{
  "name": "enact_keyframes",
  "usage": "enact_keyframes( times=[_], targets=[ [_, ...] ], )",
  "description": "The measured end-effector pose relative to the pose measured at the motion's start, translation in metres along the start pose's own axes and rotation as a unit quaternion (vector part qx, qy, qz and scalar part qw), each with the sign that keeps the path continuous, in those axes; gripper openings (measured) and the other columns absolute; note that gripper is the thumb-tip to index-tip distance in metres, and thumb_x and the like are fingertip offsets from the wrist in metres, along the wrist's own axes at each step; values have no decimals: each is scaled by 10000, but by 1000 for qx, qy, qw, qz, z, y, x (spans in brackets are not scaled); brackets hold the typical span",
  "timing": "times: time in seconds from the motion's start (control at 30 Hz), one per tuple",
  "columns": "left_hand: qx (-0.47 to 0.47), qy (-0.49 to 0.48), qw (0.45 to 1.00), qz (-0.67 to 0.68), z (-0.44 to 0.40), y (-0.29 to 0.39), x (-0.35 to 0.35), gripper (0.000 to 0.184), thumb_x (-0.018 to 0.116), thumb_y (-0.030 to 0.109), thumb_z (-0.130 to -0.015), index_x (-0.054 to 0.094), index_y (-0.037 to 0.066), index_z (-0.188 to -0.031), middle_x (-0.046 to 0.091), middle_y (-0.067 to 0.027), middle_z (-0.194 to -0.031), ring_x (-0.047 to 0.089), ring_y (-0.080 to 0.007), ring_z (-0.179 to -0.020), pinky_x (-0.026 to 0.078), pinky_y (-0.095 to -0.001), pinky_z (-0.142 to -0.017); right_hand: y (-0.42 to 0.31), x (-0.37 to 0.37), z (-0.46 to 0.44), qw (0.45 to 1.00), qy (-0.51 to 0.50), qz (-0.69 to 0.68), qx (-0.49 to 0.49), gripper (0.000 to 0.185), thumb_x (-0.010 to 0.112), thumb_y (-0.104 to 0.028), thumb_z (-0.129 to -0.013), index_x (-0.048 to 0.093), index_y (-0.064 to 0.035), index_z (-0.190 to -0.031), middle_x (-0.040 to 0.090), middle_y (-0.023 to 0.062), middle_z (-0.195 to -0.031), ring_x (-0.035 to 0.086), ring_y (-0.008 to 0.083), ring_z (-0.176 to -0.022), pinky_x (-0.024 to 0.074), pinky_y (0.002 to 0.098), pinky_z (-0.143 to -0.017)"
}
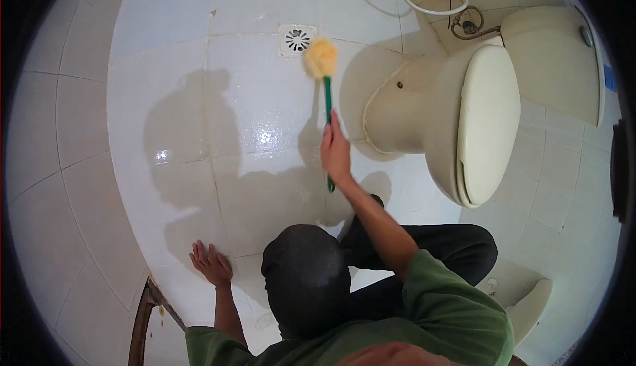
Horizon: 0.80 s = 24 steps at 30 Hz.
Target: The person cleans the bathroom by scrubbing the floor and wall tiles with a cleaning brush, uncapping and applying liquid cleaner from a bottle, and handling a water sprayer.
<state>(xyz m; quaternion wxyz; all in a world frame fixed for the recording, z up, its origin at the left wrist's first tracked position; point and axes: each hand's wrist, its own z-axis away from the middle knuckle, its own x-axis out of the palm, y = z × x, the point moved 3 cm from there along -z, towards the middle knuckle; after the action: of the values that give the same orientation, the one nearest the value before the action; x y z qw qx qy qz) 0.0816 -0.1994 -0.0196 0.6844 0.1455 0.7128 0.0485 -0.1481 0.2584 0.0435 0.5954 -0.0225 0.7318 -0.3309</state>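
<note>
Head view: your right hand (336, 155) is gripping the green-handled brush (328, 98), its head beside the floor drain (297, 40). Your left hand (212, 265), fingers spread and empty, is seemingly bracing on tiles (262, 78); wetness could be risking a slip.

1 green-handled brush (322, 60) with 1 yellow head; 2 bare hands, i.e. 1 right hand (338, 157) and 1 left hand (213, 268); 2 green sleeves (454, 296). Bathroom side: 1 toilet (407, 111) with 1 lid (491, 124) and 1 tank (550, 58), 1 slotted floor drain (296, 39), 2 hoses, 1 white hose (427, 13) and 1 braided hose (489, 33).
</note>
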Motion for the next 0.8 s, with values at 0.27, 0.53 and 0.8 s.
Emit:
enact_keyframes(
  times=[0.27,0.53,0.8],
  targets=[
    [2,0,1000,7,-1,3,-6,356,405,240,-1012,470,110,-1338,387,-197,-1525,358,-392,-1426,212,-595,-1177,74,-9,-90,955,68,-56,284,511,409,-185,-1015,367,-36,-1502,663,285,-967,660,403,-837,526,504,-730],
    [-3,-8,1000,2,1,6,-10,359,420,215,-998,489,94,-1329,399,-198,-1517,371,-390,-1417,220,-590,-1178,7,-25,-36,974,27,-136,179,493,389,-207,-1038,379,-79,-1514,599,153,-706,569,256,-481,493,401,-484],
    [-2,10,1000,7,0,7,-9,367,452,203,-980,498,89,-1325,398,-188,-1522,359,-378,-1428,222,-581,-1182,-71,33,25,960,-158,-184,137,479,470,-187,-1015,434,-73,-1479,651,277,-1170,632,457,-1047,514,464,-890]
  ],
)
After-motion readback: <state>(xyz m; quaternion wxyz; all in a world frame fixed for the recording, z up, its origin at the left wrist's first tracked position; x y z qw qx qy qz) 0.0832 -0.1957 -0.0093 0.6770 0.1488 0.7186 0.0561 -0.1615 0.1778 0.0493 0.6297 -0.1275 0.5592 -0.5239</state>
